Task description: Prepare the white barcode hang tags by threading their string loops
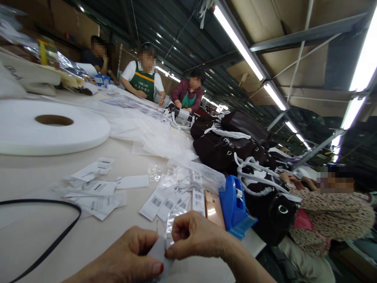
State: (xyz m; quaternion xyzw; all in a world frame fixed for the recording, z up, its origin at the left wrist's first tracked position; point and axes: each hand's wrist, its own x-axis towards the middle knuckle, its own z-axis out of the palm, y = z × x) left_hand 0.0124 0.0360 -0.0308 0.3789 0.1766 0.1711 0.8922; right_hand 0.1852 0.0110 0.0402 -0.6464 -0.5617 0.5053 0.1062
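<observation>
1. Two hands are seen, left hand [129, 255] and right hand [200, 237]; one white card [158, 249] is held between them, low in the view, above the table [126, 222].
2. One blue tape dispenser [234, 206], one phone [214, 207], one white roll [88, 129] and one black strap [63, 232] are counted.
3. Four other people are seen: three across the table, one at the right edge.
4. Paper tags [96, 192] are piled at left, overlapped, count not clear. Barcode tags [153, 202] are fanned out just beyond the hands, partly covered by plastic bags [206, 175].
5. Dark bags [216, 151] with white-wrapped handles are heaped beyond the dispenser; exact count is blocked by overlap.
6. The phone is set just beside the dispenser; the right side is crowded by both and by the heap.
7. Left fingers are closed, card pinched by thumb and bent fingers.
8. Right fingers are curled in, nearly closed; the card's edge is met by the thumb tip. Shiny plastic [172, 222] is seen against the fingers; whether it is gripped cannot be told.
</observation>
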